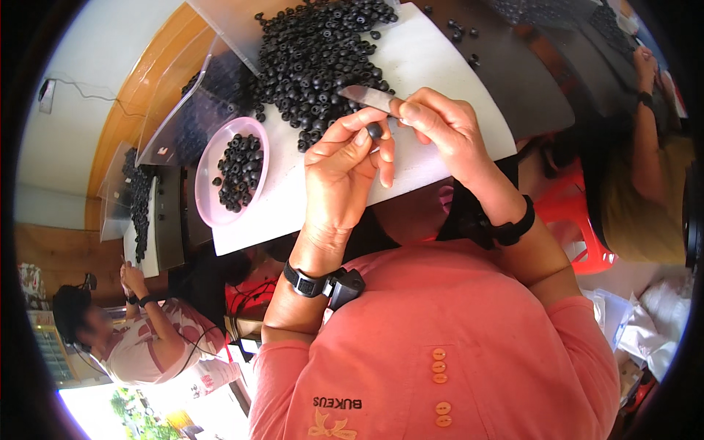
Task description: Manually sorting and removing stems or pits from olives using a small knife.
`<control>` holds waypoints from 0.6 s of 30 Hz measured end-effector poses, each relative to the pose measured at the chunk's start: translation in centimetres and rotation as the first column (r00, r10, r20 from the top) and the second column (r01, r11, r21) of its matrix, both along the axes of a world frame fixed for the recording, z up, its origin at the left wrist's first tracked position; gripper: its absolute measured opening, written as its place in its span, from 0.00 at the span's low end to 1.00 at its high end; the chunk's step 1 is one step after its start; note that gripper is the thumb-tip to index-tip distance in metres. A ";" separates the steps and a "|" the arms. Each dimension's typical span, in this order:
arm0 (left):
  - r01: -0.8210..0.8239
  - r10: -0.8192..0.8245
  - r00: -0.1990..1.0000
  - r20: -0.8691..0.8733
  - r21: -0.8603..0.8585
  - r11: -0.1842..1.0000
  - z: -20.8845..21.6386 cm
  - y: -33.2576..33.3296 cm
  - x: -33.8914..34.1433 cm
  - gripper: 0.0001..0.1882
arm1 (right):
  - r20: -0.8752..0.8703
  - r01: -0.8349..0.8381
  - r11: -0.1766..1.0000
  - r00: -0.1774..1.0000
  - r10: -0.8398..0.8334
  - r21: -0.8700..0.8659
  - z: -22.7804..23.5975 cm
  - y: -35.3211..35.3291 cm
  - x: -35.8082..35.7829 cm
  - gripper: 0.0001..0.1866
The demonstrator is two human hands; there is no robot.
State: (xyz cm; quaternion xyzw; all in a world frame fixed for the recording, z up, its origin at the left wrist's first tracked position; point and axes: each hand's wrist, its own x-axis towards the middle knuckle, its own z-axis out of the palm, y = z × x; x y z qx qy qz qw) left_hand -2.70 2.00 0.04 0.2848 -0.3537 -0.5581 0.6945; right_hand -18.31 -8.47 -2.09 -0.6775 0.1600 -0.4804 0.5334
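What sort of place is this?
Probably a small handwork workshop: a heap of small black parts on a white tabletop, a knife in the right hand, and another person at the left near a similar heap.

Daylight burns out the opening (158,412) at lower left, the white surface (425,62) shines, left hand (343,165) and right hand (449,130) look crisp, and fisheye distortion curves the edges toward black.

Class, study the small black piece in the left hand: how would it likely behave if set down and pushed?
The small black piece would probably roll, given its rounded outline. It is likely light, since it looks small beside the left hand. Its faint sheen suggests it may slip.
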 end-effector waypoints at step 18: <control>-0.494 0.466 -0.233 0.854 -0.517 0.700 2.3 5.8 8.0 0.09 | 0.048 0.009 0.998 0.999 -0.007 -0.056 0.3 0.3 -0.3 0.21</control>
